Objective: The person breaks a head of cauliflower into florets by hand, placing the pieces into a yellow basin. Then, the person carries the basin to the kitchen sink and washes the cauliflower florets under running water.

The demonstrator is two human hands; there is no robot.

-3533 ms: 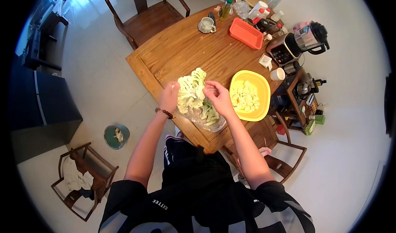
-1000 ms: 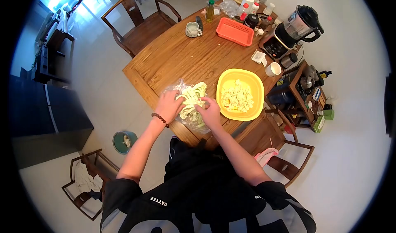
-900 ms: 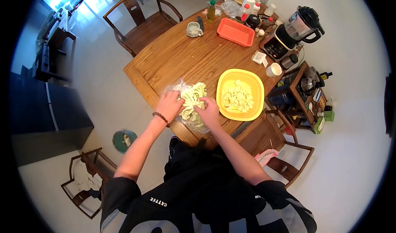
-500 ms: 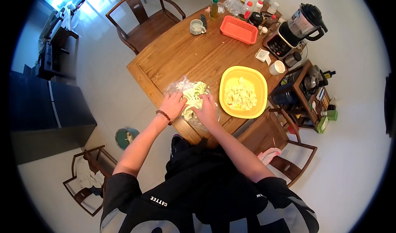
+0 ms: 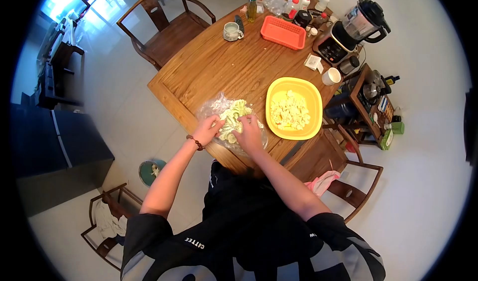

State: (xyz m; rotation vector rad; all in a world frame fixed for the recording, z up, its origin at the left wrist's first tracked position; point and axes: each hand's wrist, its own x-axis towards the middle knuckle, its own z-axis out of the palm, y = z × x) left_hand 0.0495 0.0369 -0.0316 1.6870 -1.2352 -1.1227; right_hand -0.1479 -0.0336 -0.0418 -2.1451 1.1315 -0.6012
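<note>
A pale green-white cauliflower, partly broken apart, lies on a clear plastic bag near the table's front edge. My left hand, with a beaded bracelet at the wrist, grips its left side with bent fingers. From the right, my right hand has its fingers and thumb closed on the stalks. The fingertips are partly hidden among the pieces. Just right of this hand stands a yellow basin holding many small cauliflower florets.
A red basket, a mug, a paper cup and a blender stand farther back on the wooden table. A dark flat strip lies below the basin. A green bin is on the floor, left.
My left hand has shifted slightly down and left, uncovering more of the cauliflower. My right hand stays at its right side. The camera view has shifted a little.
</note>
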